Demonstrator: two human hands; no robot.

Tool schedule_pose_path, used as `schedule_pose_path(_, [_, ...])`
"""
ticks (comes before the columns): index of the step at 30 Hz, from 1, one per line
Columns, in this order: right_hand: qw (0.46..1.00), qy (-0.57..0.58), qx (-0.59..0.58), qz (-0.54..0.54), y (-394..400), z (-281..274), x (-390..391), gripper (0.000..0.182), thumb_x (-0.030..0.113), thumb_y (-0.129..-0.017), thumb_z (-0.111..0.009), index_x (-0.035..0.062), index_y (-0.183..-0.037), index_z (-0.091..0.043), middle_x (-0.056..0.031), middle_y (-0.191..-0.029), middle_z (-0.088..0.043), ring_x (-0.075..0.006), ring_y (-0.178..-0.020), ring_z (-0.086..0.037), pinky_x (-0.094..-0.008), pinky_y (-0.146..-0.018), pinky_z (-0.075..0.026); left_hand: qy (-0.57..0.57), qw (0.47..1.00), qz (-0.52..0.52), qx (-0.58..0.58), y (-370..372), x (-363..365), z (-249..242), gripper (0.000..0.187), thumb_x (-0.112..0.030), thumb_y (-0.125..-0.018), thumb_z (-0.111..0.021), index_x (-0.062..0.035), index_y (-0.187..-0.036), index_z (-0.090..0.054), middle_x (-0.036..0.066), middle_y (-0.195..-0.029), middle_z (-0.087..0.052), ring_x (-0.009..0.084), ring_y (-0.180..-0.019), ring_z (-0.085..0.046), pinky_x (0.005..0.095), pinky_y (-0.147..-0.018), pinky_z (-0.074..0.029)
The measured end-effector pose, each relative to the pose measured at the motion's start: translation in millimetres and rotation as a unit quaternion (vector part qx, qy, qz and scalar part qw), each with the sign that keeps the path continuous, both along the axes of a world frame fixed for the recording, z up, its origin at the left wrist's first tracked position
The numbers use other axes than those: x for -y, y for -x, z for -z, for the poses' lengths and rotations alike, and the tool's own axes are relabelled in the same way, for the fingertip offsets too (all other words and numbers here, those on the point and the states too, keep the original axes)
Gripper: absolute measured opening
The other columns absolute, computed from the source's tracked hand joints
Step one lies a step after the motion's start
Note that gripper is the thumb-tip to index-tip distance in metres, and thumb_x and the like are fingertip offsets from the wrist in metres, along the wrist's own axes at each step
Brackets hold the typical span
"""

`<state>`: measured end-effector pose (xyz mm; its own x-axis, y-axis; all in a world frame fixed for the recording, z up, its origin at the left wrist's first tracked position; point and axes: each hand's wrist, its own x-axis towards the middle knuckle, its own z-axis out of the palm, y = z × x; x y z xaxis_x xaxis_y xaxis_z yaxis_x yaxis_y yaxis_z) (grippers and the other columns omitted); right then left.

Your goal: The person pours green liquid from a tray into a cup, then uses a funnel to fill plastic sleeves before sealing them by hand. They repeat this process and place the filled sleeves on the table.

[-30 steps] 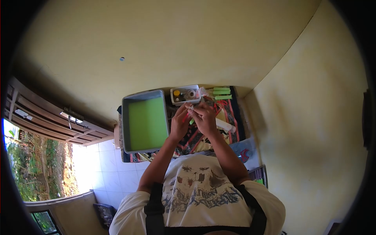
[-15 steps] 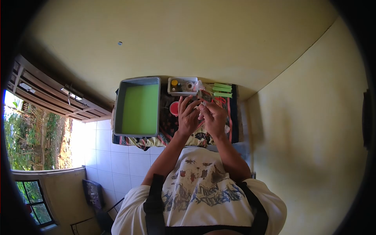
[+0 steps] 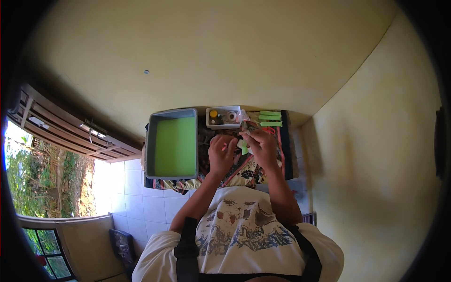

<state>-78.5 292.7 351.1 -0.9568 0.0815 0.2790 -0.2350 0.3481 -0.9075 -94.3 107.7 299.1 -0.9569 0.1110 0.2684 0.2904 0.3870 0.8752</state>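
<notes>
My left hand (image 3: 222, 152) is over the middle of the cloth-covered table, its fingers bent downward and their tips partly hidden. Close on its right, my right hand (image 3: 261, 144) pinches something small and pale, too small to name. A light green piece (image 3: 244, 146) shows between the two hands, below the right fingertips. Left of my left hand stands a grey tray (image 3: 195, 160) with a light green surface inside. A white box (image 3: 224, 126) beyond my hands holds a yellow-capped jar (image 3: 213, 114) and a roll (image 3: 231, 116).
Several green strips (image 3: 270, 124) lie at the table's back right, beside a clear plastic bag (image 3: 242, 116). The patterned cloth (image 3: 249, 175) hangs over the front edge. A wall rises behind the table. A dark chair (image 3: 123, 246) stands at the lower left.
The whole view has shifted, so the table sits lower. My left hand's fingers, spread before, are now bent down and hide the red cup. The light green piece now shows between my hands.
</notes>
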Motion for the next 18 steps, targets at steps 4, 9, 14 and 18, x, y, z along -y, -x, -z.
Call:
schedule_pose_path(4, [0.998,-0.002,-0.063,-0.010,-9.5,3.1,7.3,0.016,0.015,-0.104,-0.075,0.0044,-0.112,-0.084,-0.0113,-0.094,-0.077,-0.0196,-0.082,-0.075,-0.0329,-0.078,-0.060,-0.398,0.760,0.155,0.490,11.6,-1.1,13.7,0.026,-0.035,-0.114,-0.061,-0.0130,-0.119,-0.074,-0.002,-0.095,-0.072,0.0145,-0.086,-0.065,0.0332,-0.080,-0.051])
schedule_pose_path(9, [0.999,0.004,-0.031,0.017,-48.9,14.8,23.1,0.015,0.016,-0.103,-0.078,0.0029,-0.109,-0.084,-0.0081,-0.085,-0.071,-0.0174,-0.074,-0.068,-0.0340,-0.069,-0.053,-0.489,0.614,0.145,0.602,37.6,-6.1,-0.9,0.023,-0.027,-0.116,-0.055,-0.0105,-0.117,-0.071,0.001,-0.095,-0.072,0.0175,-0.085,-0.066,0.0368,-0.087,-0.055])
schedule_pose_path(14, [0.935,0.308,0.140,0.108,-56.4,22.0,17.0,0.018,0.017,-0.104,-0.077,0.0011,-0.111,-0.082,-0.0037,-0.082,-0.072,-0.0125,-0.073,-0.065,-0.0298,-0.071,-0.050,-0.329,0.759,0.284,0.484,35.1,7.6,-12.7,0.027,-0.027,-0.114,-0.057,-0.0067,-0.108,-0.073,0.004,-0.094,-0.071,0.0202,-0.084,-0.066,0.0399,-0.084,-0.055])
schedule_pose_path(18, [0.962,0.115,-0.161,0.186,-28.6,22.5,31.1,0.019,0.015,-0.107,-0.073,-0.0003,-0.116,-0.081,-0.0074,-0.093,-0.075,-0.0122,-0.094,-0.073,-0.0289,-0.089,-0.056,0.112,0.934,0.307,0.142,30.7,4.7,-92.7,0.027,-0.025,-0.111,-0.061,-0.0026,-0.102,-0.073,0.011,-0.093,-0.070,0.0244,-0.090,-0.070,0.0420,-0.083,-0.056])
